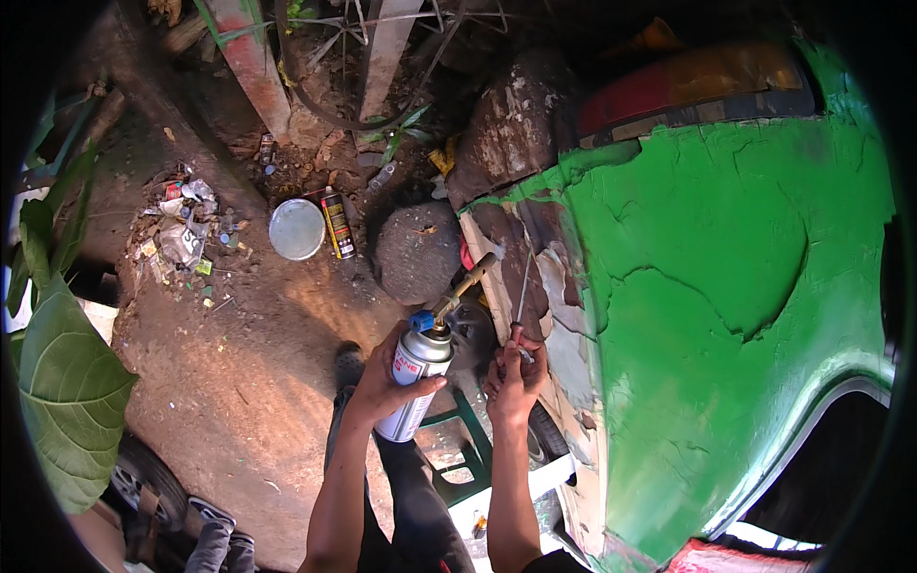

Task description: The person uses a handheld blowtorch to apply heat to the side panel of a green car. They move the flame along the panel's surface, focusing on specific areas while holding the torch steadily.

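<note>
My left hand (387,382) is wrapped round a white gas canister (418,361). A brass torch head (466,285) with a blue knob sits on top, its nozzle pointing up and right toward the car's edge; no flame can be made out. My right hand (517,382) grips a screwdriver (524,286) by its reddish handle, the long thin shaft lying along the broken edge of the bodywork. Cracked green paint covers the car panel (707,229). Along its left border, brown and grey layers (557,296) are exposed and flaking.
A large stone (417,250) lies beyond the canister. Left of it are a black-and-yellow can (337,224) and a round pale lid (297,229). Litter (181,229) is heaped farther left. A green stool (470,477) stands below my hands. Another person's shoe (212,514) shows lower left.
</note>
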Available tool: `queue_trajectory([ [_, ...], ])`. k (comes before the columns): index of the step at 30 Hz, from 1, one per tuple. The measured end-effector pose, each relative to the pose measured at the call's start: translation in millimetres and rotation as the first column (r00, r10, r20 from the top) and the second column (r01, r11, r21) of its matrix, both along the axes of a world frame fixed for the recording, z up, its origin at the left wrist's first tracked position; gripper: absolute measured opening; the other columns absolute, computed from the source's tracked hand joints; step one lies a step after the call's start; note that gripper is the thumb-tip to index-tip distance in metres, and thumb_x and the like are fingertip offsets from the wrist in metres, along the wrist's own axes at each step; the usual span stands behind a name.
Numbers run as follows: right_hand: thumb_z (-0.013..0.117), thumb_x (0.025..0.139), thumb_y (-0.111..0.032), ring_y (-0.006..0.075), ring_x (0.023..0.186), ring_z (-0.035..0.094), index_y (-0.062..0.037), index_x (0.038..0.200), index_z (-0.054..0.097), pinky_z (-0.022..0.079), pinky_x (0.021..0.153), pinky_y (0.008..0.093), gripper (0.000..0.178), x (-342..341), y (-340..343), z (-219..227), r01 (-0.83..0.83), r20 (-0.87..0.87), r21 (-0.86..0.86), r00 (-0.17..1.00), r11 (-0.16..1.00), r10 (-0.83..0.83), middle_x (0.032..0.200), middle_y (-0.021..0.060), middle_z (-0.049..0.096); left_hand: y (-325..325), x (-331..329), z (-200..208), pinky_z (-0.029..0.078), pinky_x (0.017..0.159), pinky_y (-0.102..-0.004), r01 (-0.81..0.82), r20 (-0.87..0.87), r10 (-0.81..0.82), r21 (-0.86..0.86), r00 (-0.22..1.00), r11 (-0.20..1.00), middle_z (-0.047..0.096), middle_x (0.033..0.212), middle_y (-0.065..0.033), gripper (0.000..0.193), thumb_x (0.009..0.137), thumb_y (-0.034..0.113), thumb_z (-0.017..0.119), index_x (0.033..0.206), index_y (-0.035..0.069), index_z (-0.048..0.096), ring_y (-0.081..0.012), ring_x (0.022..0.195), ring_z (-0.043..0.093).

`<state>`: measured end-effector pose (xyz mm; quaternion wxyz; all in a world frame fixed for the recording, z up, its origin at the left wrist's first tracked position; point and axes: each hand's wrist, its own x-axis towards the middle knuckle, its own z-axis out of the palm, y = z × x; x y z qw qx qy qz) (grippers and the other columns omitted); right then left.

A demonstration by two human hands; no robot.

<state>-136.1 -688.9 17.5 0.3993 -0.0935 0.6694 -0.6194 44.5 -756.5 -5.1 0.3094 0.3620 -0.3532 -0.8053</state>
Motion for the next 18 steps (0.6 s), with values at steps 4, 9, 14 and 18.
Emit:
queue_trajectory([
  [4,0.061,0.098,-0.014,0.0043,0.042,0.038,-0.0103,0.104,0.044,0.027,0.034,0.0218,0.019,1,-4,12,0.001,0.003,0.033,1.0,0.999,-0.001,0.069,0.0015,0.051,2,-7,1,0.049,0.088,-0.0312,-0.015,-0.028,0.015,0.031,0.999,0.999,0.064,0.106,-0.0041,0.066,0.07,0.017,0.087,0.125,0.006,0.051,-0.0116,0.097,0.06],
  [9,0.06,0.098,-0.013,0.004,0.041,0.037,-0.0099,0.104,0.043,0.026,0.034,0.0217,0.019,3,-13,27,0.017,-0.022,0.101,1.0,0.995,-0.015,0.069,0.0017,0.051,2,-10,-5,0.049,0.088,-0.0316,0.014,-0.009,-0.014,0.018,1.0,1.0,0.064,0.107,-0.0042,0.075,0.069,0.013,0.086,0.133,0.005,0.048,-0.0121,0.097,0.06],
  [14,0.061,0.097,-0.011,0.003,0.04,0.035,-0.0101,0.106,0.05,0.023,0.033,0.02,0.014,4,-16,35,0.029,-0.039,0.111,0.999,0.993,-0.025,0.073,0.0029,0.053,1,-7,-11,0.05,0.087,-0.031,0.044,0.0,-0.044,-0.038,0.999,0.998,0.064,0.108,-0.0035,0.083,0.068,0.003,0.083,0.14,0.004,0.043,-0.0113,0.096,0.061],
  [18,0.06,0.097,-0.01,0.0033,0.04,0.035,-0.0101,0.106,0.05,0.023,0.034,0.0204,0.014,7,-22,38,0.014,-0.025,0.145,1.0,0.989,-0.01,0.074,0.0026,0.053,-2,-4,3,0.048,0.089,-0.0315,-0.023,-0.017,0.023,0.001,1.0,1.0,0.065,0.106,-0.0045,0.069,0.069,0.021,0.087,0.126,0.006,0.052,-0.0122,0.097,0.059],
])
